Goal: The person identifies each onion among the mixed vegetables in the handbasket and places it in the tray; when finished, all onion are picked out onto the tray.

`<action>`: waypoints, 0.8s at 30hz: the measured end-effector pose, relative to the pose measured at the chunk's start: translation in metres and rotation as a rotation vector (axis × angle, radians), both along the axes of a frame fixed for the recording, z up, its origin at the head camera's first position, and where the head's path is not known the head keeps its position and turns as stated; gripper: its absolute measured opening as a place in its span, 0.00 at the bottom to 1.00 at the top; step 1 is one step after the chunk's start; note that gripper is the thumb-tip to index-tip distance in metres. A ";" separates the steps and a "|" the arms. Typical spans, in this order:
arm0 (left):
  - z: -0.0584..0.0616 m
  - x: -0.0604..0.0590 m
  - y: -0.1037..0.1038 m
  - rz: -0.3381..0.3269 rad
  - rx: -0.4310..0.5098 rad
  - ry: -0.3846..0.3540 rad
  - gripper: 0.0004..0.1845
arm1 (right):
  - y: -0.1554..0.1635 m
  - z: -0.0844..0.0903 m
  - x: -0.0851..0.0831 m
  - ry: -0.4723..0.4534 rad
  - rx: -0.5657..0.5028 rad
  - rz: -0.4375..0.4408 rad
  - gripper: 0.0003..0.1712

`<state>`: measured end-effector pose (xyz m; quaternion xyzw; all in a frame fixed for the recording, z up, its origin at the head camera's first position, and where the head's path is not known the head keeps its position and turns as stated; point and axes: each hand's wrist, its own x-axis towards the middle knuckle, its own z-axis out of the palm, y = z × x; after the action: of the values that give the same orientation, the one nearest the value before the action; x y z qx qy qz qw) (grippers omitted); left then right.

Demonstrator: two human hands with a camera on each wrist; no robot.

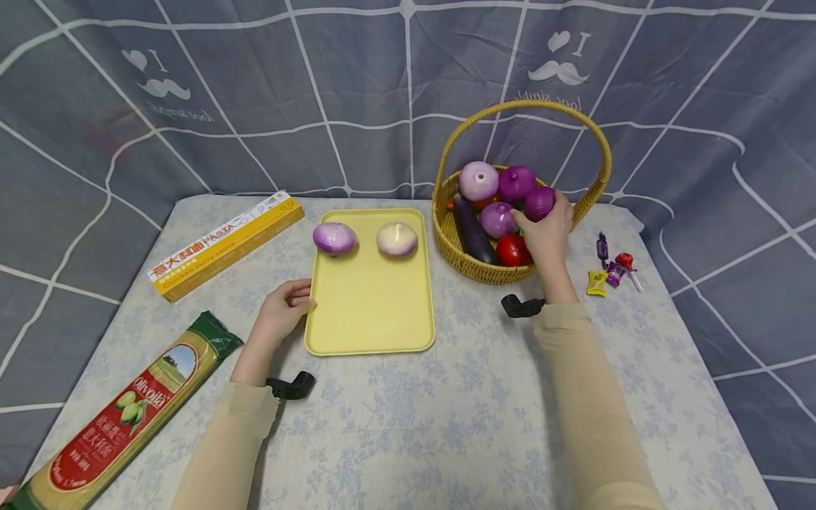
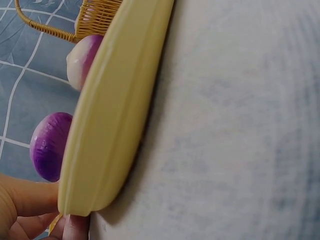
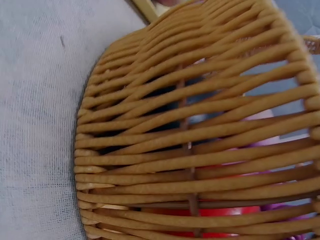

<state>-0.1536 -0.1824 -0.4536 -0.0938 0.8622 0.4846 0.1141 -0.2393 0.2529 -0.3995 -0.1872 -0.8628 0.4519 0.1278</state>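
A yellow tray (image 1: 370, 304) lies mid-table with a purple onion (image 1: 334, 238) and a paler onion (image 1: 397, 239) at its far end. My left hand (image 1: 283, 308) pinches the tray's left edge near the front corner. In the left wrist view, the fingers (image 2: 25, 200) clasp the tray rim (image 2: 115, 110), with the purple onion (image 2: 47, 145) and pale onion (image 2: 80, 60) beyond. My right hand (image 1: 547, 230) reaches into the wicker basket (image 1: 446, 234), its fingers curled round a dark purple onion (image 1: 539, 203). The right wrist view shows only the basket wall (image 3: 200, 140) up close.
The basket also holds more onions (image 1: 478, 180), an eggplant (image 1: 473, 230) and a tomato (image 1: 512, 249). A pasta box (image 1: 226, 244) and a spaghetti packet (image 1: 127, 418) lie at the left. Sweets (image 1: 612, 269) lie right of the basket. A grey cloth hangs behind.
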 end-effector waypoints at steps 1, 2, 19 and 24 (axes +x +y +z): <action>0.000 0.000 0.000 0.001 0.001 -0.002 0.26 | 0.000 -0.001 -0.002 -0.008 0.013 -0.004 0.53; 0.000 0.000 0.000 0.003 0.001 -0.003 0.26 | 0.000 -0.001 -0.004 -0.011 0.027 -0.008 0.53; 0.003 0.000 0.000 -0.005 0.009 0.004 0.26 | -0.005 -0.005 -0.011 0.019 0.107 -0.072 0.39; 0.005 0.000 0.001 -0.001 0.011 0.002 0.26 | -0.007 -0.004 -0.005 0.063 0.043 -0.067 0.39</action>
<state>-0.1534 -0.1819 -0.4491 -0.0924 0.8597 0.4892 0.1140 -0.2440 0.2462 -0.4035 -0.1990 -0.8610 0.4344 0.1740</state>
